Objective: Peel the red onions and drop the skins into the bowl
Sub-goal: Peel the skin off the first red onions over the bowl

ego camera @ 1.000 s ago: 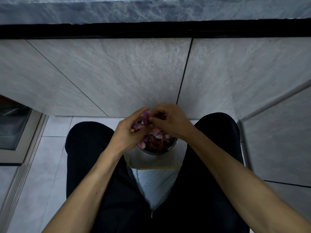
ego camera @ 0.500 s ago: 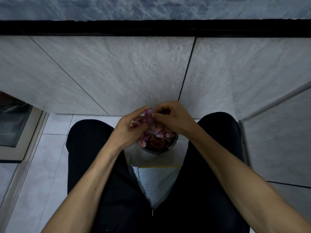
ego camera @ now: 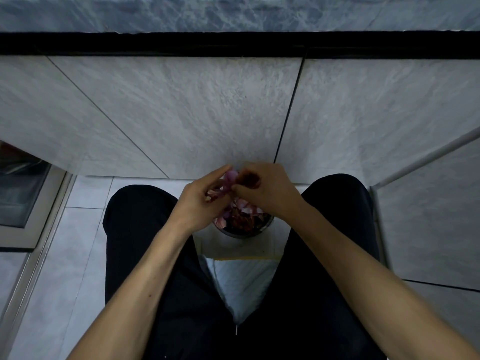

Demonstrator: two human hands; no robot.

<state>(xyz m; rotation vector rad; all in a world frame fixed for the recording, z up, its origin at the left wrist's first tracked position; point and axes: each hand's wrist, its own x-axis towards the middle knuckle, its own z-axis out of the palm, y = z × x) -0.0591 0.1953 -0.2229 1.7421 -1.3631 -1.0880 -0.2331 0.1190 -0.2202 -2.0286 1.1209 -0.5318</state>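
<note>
We count two hands: the left hand (ego camera: 201,201) and the right hand (ego camera: 267,189), both meeting above one bowl (ego camera: 245,231). We see one onion (ego camera: 230,179) pinched between them, pale purple where it shows. In the right hand's fingers (ego camera: 241,188) we make out one dark red piece of skin (ego camera: 249,179). The skins (ego camera: 244,213) heaped in the bowl are many and overlapping; we cannot give a number for them. We count two bare forearms and two knees in dark trousers, one on either side of the bowl.
</note>
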